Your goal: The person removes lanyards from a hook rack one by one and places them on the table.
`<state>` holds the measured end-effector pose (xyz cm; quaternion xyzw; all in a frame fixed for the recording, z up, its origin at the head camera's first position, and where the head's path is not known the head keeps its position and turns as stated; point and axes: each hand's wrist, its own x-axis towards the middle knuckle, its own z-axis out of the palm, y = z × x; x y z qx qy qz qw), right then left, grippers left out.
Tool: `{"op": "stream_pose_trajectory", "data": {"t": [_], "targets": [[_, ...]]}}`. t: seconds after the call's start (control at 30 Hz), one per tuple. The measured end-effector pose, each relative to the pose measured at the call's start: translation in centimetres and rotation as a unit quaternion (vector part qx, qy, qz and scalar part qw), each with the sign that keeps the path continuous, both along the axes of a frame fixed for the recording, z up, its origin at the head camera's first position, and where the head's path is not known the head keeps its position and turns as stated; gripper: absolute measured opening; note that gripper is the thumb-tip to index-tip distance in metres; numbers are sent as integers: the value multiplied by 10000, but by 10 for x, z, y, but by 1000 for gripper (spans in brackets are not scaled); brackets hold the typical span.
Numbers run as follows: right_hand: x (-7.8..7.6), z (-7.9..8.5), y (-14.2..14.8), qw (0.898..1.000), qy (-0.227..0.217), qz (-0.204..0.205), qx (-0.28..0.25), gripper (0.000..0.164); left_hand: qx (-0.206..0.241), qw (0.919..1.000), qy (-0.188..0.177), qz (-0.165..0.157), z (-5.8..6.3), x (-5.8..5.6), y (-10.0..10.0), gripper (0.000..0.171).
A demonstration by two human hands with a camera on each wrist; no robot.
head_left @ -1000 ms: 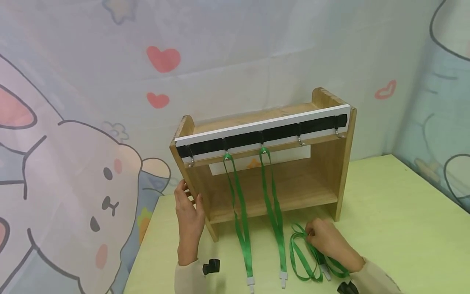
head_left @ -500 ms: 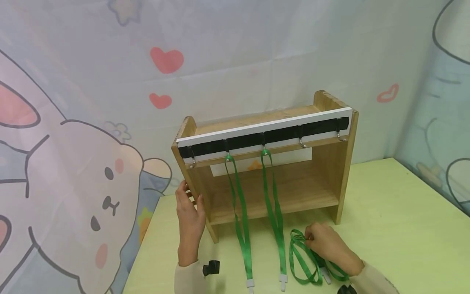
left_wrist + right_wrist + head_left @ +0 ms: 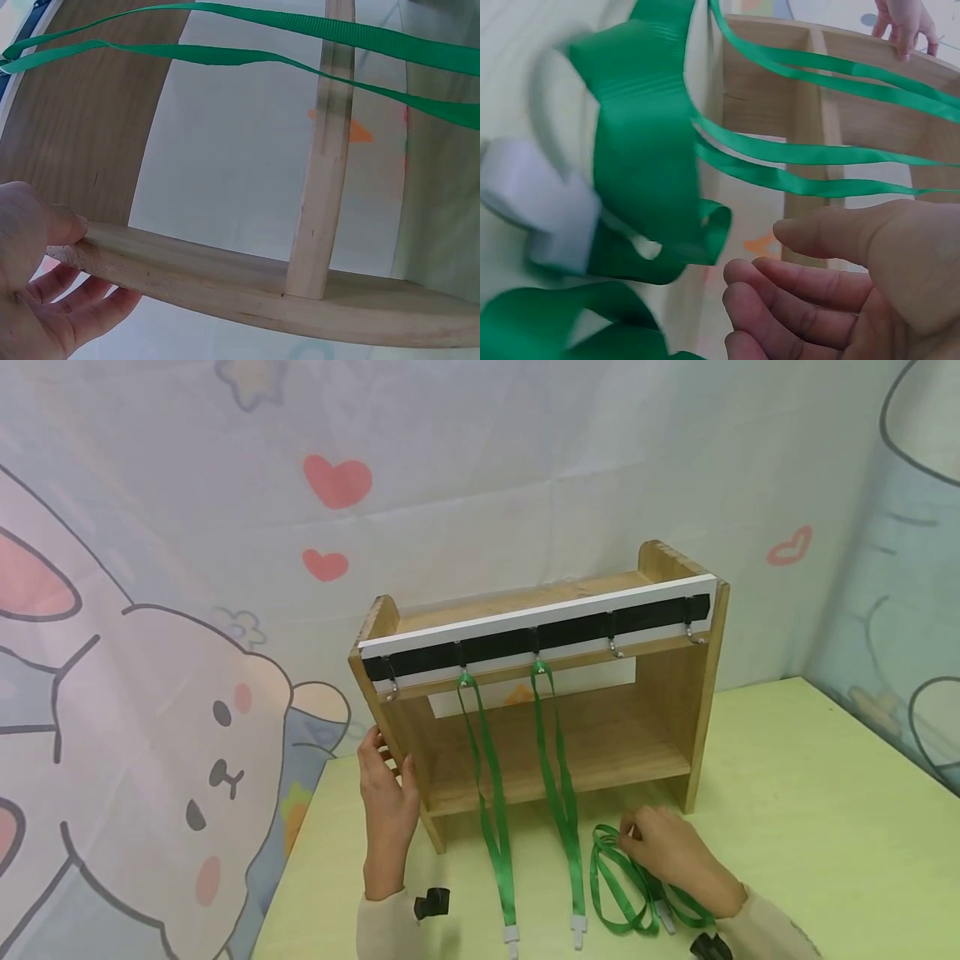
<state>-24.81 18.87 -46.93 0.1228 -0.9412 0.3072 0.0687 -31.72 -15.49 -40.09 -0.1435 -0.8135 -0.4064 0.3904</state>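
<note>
Head cam: L hand (image 3: pixel 387 795) pinching wood rack (image 3: pixel 618 735); R hand (image 3: pixel 664 845) loose, thumb apart, nr looped flat grn lanyard (image 3: pixel 654 887).

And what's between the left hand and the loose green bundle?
The wooden shelf's left side and two hanging green lanyards; the head view shows it.

The two long hanging ribbon lanyards (image 3: pixel 496 781) are of plain green colour, and the coiled ribbon lanyard (image 3: pixel 641 142) has the same green. Their plastic clips (image 3: pixel 579 928) are white. The open wooden shelf (image 3: pixel 667 727) is light brown with fine grain; its long front board (image 3: pixel 540 617) is white with a black band (image 3: pixel 573 632). The smooth tabletop (image 3: pixel 787 810) is pale yellow-green. The pale fabric backdrop (image 3: pixel 487 518) carries pinkish-red hearts (image 3: pixel 337 483) and a white rabbit (image 3: pixel 255 718) with grey outlines.
</note>
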Motion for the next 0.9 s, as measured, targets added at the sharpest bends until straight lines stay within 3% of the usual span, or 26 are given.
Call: {"op": "stream_pose_trajectory", "data": {"t": [0.47,0.9], "targets": [[-3,54,2,9934,1136,145,7,6,19,10000,16,-47,-1,-2,0,58],[-10,81,-4,9739,2253,218,-167,9,-3,10000,54,-81,0,-1,0,57]]}}
